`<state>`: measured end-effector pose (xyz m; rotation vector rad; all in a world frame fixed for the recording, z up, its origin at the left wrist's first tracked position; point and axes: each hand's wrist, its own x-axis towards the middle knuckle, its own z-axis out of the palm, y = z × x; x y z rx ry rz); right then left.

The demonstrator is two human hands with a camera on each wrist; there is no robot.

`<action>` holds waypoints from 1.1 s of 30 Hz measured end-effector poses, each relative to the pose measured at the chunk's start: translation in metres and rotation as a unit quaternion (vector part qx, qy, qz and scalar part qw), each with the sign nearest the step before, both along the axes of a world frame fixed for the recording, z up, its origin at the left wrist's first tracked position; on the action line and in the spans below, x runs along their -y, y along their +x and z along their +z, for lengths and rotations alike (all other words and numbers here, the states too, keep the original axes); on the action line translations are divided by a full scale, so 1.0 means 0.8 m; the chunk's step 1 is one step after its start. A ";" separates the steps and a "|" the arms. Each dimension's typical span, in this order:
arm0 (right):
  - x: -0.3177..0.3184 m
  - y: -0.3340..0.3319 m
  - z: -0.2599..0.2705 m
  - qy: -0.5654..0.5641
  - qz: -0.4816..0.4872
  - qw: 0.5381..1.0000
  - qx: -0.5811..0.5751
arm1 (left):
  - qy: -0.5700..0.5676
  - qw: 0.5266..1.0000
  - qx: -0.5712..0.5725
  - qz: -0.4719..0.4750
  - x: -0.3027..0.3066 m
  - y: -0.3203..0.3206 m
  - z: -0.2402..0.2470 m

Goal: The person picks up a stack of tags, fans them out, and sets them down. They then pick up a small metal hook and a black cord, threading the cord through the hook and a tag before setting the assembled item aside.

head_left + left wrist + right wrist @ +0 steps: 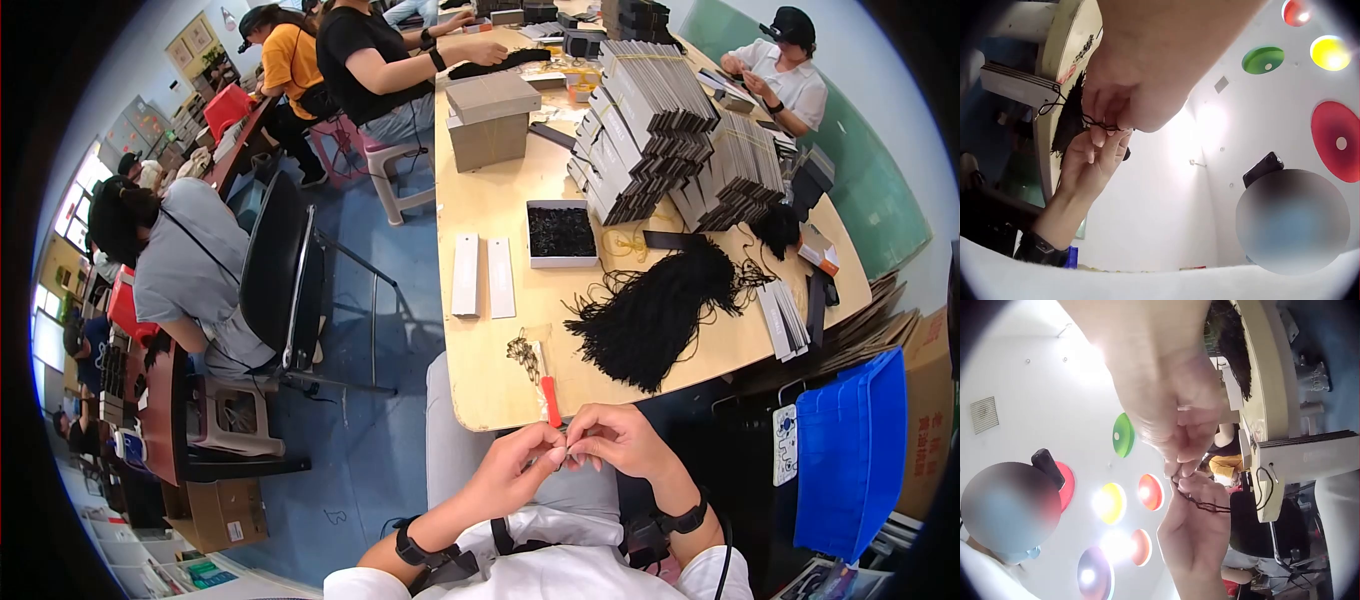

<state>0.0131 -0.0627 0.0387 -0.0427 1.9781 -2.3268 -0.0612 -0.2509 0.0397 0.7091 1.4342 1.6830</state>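
Observation:
Both hands meet at the table's front edge, above the lap. My left hand (pixel 515 465) pinches a thin black cord (pixel 1210 506) between thumb and fingers. Fingertip to fingertip with it, my right hand (pixel 625 440) pinches the same cord; the fingers hide its end. In the right wrist view the cord loops through a hole at the end of a stack of pale grey card tags (pixel 1310 456). The left wrist view also shows these tags (pixel 1019 84), close to the table edge.
On the table (pixel 480 385) lie a red-handled tool (pixel 550 400), a bundle of black cords (pixel 655 315), two pale tags (pixel 501 278) and a white box (pixel 565 263) of small black pieces. Tall tag stacks (pixel 650 110) stand behind. A blue crate (pixel 850 460) is at right; people sit around.

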 end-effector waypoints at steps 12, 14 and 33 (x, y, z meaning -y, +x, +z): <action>-0.007 0.006 -0.003 -0.026 0.015 0.999 -0.016 | -0.016 0.995 0.098 0.008 -0.001 -0.012 0.008; -0.008 0.008 -0.007 -0.062 -0.010 0.998 0.003 | -0.037 0.993 0.102 0.047 -0.002 -0.012 0.009; 0.008 0.014 -0.012 0.053 -0.097 0.993 0.044 | -0.059 0.987 0.112 0.101 -0.009 0.006 -0.012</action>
